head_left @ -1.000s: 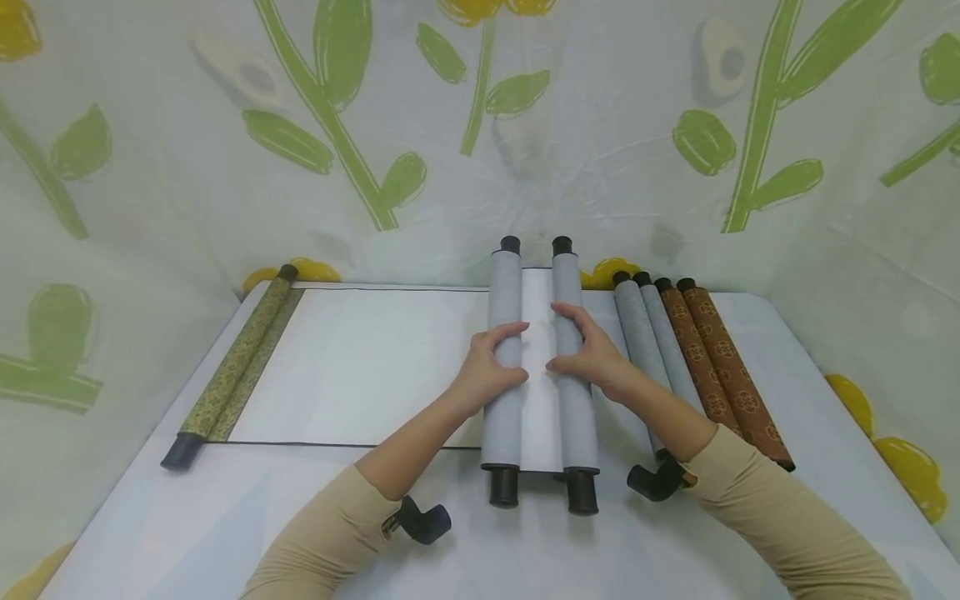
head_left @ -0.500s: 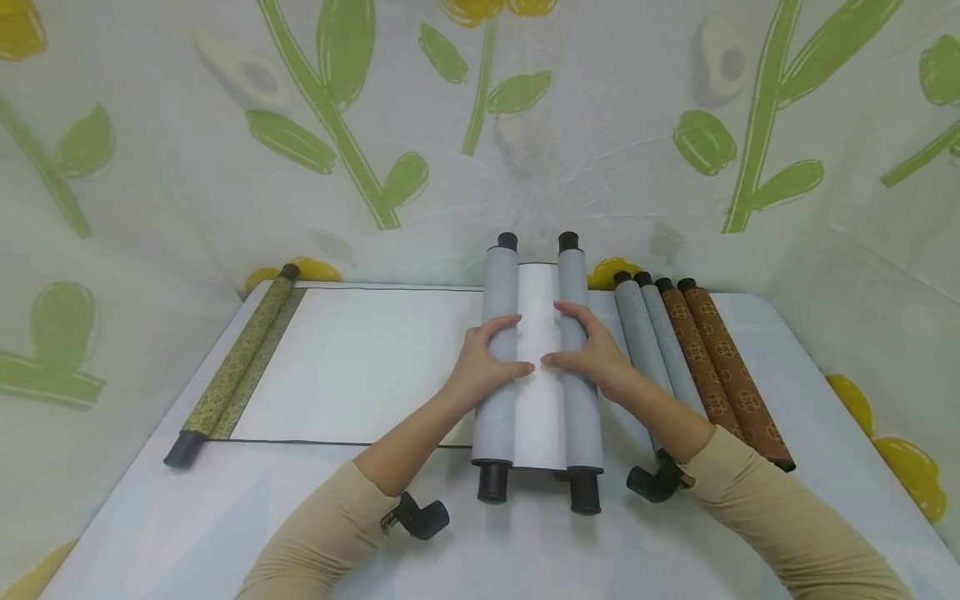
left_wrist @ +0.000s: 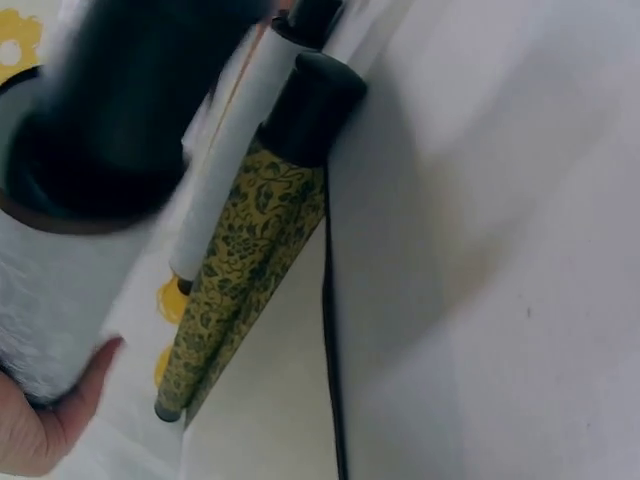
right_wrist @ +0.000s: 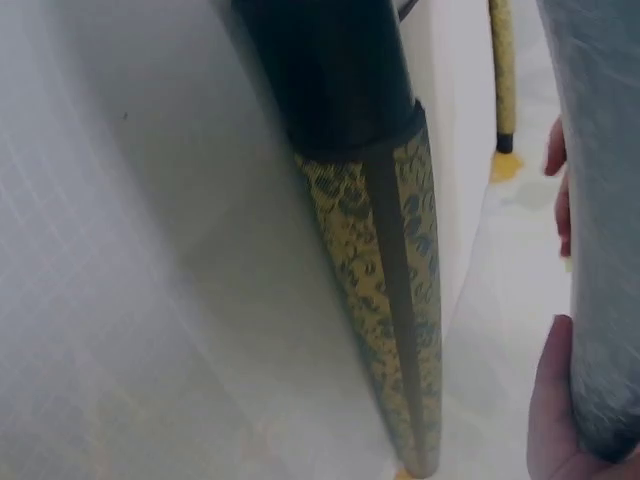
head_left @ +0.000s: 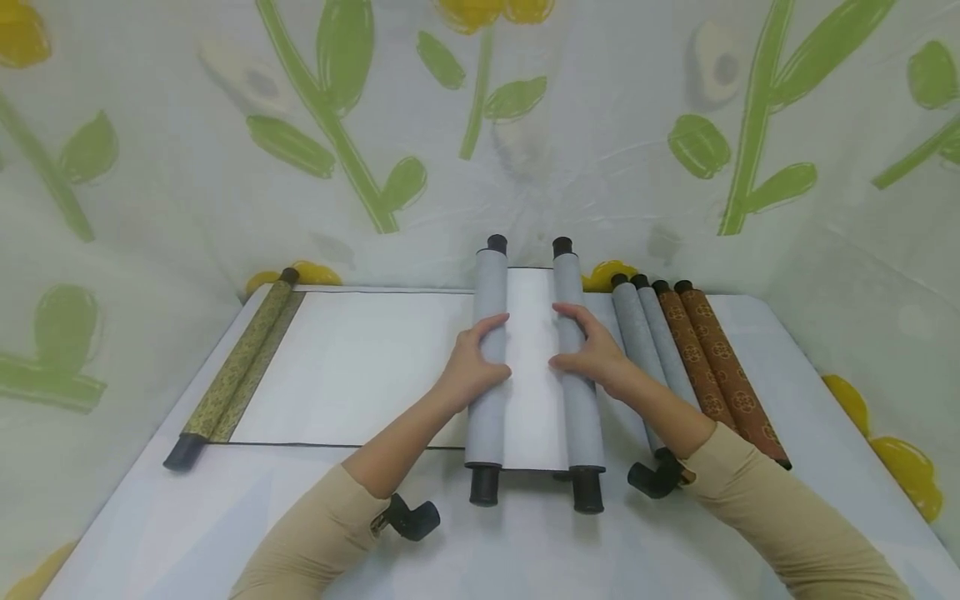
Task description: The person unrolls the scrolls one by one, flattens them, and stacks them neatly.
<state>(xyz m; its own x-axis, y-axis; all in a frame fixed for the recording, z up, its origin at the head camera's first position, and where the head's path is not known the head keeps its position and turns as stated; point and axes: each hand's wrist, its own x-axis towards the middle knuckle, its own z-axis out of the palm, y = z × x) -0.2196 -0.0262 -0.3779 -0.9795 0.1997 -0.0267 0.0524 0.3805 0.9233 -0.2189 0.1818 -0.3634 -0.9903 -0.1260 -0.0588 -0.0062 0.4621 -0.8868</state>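
Both hands hold a light grey scroll (head_left: 529, 375), partly unrolled, with white paper between its two rollers. My left hand (head_left: 468, 367) grips the left roller (head_left: 484, 433), thumb and fingers curled around it. The right roller (head_left: 584, 433) is gripped the same way by my right hand (head_left: 600, 358). Black knobs cap the roller ends. Behind the held scroll lies a wide open scroll (head_left: 360, 367) with a gold-green patterned roller (head_left: 232, 367) at its left end. Another patterned roller (right_wrist: 400, 290) shows close up in the right wrist view, beside the grey roller (right_wrist: 612, 220).
Two rolled grey scrolls (head_left: 651, 342) and two brown flower-patterned ones (head_left: 723, 367) lie side by side on the right of the white table (head_left: 187, 533). A cloth with printed plants (head_left: 585, 167) hangs behind and at both sides. Black wrist devices (head_left: 416, 521) sit at the sleeves.
My left hand has drawn the left roller leftward, so the white paper strip between the rollers is wider. My right hand and its roller stay at almost the same spot.
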